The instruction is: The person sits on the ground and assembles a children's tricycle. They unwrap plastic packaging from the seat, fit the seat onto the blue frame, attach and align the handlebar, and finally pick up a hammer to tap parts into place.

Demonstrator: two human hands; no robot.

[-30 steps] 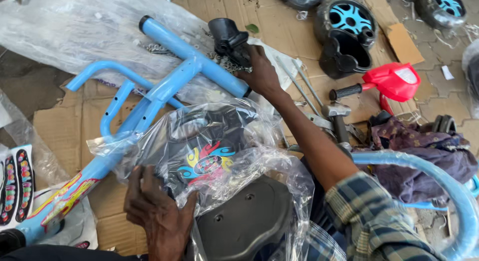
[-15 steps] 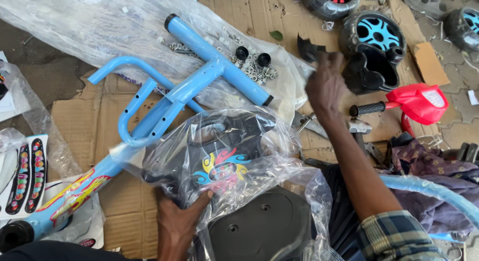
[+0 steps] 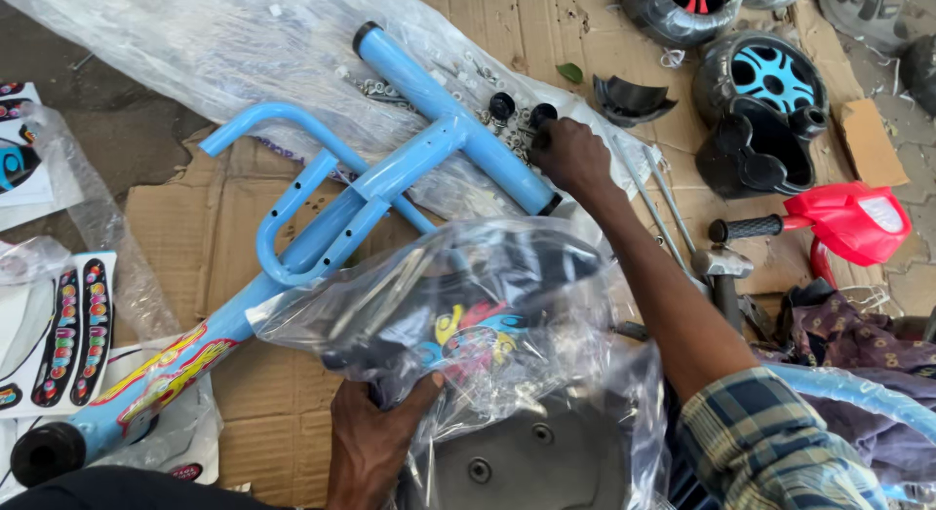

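Note:
My left hand (image 3: 370, 442) grips a clear plastic bag (image 3: 458, 315) at the bottom of the view. Inside the bag is a black part with a colourful sticker, and a dark grey moulded seat part (image 3: 526, 461) lies under it. My right hand (image 3: 570, 154) reaches over the bag to the far side of a light blue tricycle frame (image 3: 390, 178). Its fingertips pinch a small black round cap (image 3: 543, 113). A second cap (image 3: 502, 105) and several loose bolts lie beside it on a plastic sheet (image 3: 195, 52).
A black curved piece (image 3: 629, 98) lies on the cardboard (image 3: 546, 22). Black wheels with red (image 3: 687, 5) and blue (image 3: 770, 76) hubs, a black moulded part (image 3: 756, 149) and a red handlebar piece (image 3: 848, 217) are at the right. Sticker sheets (image 3: 68, 334) lie left; metal rods (image 3: 668, 208) are near my forearm.
My right hand lifted off the frame's tube, carried the black curved piece to the right, set it down on the cardboard and came back to the small caps. The left hand kept hold of the bag.

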